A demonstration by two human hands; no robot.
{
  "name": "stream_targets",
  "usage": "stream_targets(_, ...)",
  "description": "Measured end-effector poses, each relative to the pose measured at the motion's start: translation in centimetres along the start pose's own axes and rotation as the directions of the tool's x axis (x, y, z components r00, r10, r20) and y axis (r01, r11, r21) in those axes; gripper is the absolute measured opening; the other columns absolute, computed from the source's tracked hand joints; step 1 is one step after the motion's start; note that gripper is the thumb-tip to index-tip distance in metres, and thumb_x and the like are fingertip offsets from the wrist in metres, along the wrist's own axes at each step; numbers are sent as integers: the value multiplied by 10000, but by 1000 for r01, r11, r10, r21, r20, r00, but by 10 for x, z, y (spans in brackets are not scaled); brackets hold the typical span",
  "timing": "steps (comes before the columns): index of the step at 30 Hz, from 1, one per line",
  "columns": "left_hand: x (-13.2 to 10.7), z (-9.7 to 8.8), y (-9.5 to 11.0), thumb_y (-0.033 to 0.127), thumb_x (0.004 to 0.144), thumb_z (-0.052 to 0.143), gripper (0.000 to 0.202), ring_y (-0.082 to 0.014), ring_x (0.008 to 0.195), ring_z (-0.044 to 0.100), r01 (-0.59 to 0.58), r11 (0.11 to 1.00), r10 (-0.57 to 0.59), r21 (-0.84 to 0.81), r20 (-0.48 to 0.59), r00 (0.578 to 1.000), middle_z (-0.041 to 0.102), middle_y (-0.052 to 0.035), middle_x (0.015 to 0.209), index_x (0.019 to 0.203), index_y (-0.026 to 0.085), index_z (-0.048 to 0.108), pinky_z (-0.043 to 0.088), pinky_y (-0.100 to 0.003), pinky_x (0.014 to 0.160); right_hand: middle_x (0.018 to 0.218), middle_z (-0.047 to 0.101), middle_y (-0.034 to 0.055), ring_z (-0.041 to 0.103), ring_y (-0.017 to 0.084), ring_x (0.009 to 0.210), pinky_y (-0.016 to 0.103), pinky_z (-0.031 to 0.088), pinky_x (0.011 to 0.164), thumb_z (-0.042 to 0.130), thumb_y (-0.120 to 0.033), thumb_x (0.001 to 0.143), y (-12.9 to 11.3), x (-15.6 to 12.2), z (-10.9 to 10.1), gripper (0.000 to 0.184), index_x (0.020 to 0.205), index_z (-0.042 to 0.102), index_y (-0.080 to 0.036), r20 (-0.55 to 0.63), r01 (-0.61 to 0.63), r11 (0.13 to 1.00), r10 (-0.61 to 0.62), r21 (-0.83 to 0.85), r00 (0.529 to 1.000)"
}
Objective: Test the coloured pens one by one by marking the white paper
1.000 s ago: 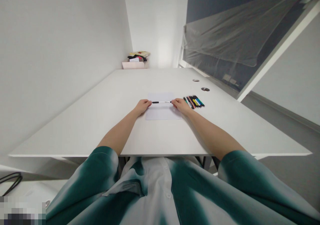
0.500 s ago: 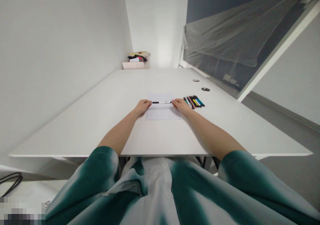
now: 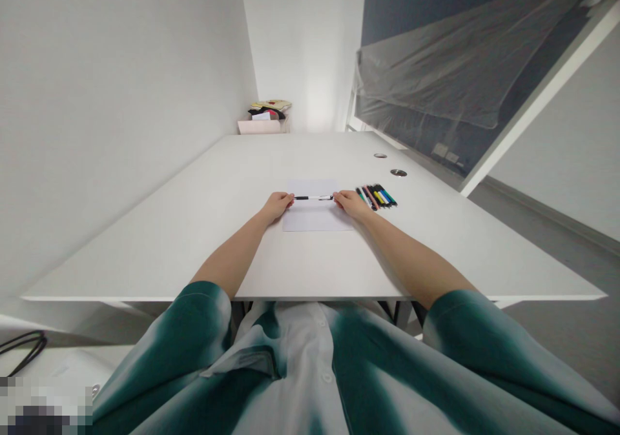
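A black and white pen [image 3: 314, 197] spans sideways between my two hands, above a white sheet of paper [image 3: 317, 221]. My left hand [image 3: 278, 206] pinches the pen's black end at the sheet's left edge. At the other end, the fingertips of my right hand [image 3: 352, 203] are closed on the pen's dark tip. Just right of that hand lies a row of several pens and markers [image 3: 378, 197] in black, pink, yellow, blue and green, side by side on the white table [image 3: 194, 228].
Two round cable grommets [image 3: 398, 173] are set in the table's right side. A pale pink box [image 3: 260, 126] with cloth items stands at the far end. To the right is a dark panel draped in clear plastic [image 3: 436, 80]; a wall [image 3: 121, 99] runs along the left.
Almost nothing differs. Both hands keep hold of the pen in the same place, and the view has shifted very slightly.
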State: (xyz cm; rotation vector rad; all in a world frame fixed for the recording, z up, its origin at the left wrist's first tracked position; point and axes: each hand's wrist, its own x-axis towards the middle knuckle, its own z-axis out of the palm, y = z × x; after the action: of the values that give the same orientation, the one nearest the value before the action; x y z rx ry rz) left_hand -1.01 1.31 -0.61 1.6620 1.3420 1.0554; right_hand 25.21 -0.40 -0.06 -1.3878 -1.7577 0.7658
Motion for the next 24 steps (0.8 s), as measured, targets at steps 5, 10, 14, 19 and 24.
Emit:
stream_targets(5, 0, 0, 0, 489, 795, 593, 398, -137, 551, 426, 0, 1000, 0, 4, -1, 1000, 485, 2, 495, 548, 180, 547, 358, -300, 610, 523, 448, -29, 393, 125, 541, 275, 334, 589, 483, -514, 860, 1, 2, 0, 402, 606, 489, -202, -4, 3, 1000, -4, -7, 1000)
stream_targets(10, 2, 0, -2, 482, 802, 589, 397, -134, 549, 429, -8, 1000, 8, 0, -4, 1000, 502, -2, 513, 551, 177, 549, 359, -300, 612, 520, 446, -29, 394, 128, 547, 274, 326, 584, 485, -574, 847, 1, 2, 0, 441, 607, 492, -204, -3, 6, 1000, -6, -11, 1000)
stream_targets(14, 4, 1, -7, 512, 799, 578, 418, -128, 542, 415, -23, 1000, 23, 12, 1, 1000, 504, 0, 527, 552, 176, 543, 349, -298, 609, 529, 451, -26, 395, 130, 549, 279, 327, 593, 485, -556, 856, -2, -1, -1, 432, 608, 494, -203, 2, -15, 1000, 15, -11, 1000)
stream_targets(19, 6, 1, -10, 526, 794, 585, 424, -126, 544, 423, -29, 1000, 29, 0, 4, 1000, 516, -4, 532, 562, 173, 546, 364, -294, 617, 530, 449, -28, 393, 127, 548, 277, 332, 601, 486, -522, 860, -2, 0, -1, 414, 600, 489, -201, -1, -24, 1000, 24, -3, 1000)
stream_targets(24, 4, 0, -7, 547, 786, 582, 433, -130, 548, 417, -23, 1000, 23, 12, 5, 1000, 506, -2, 521, 564, 177, 549, 358, -295, 608, 539, 458, -23, 396, 131, 553, 280, 326, 602, 492, -579, 837, 1, 1, 0, 440, 604, 487, -206, 0, -21, 1000, 21, 0, 1000)
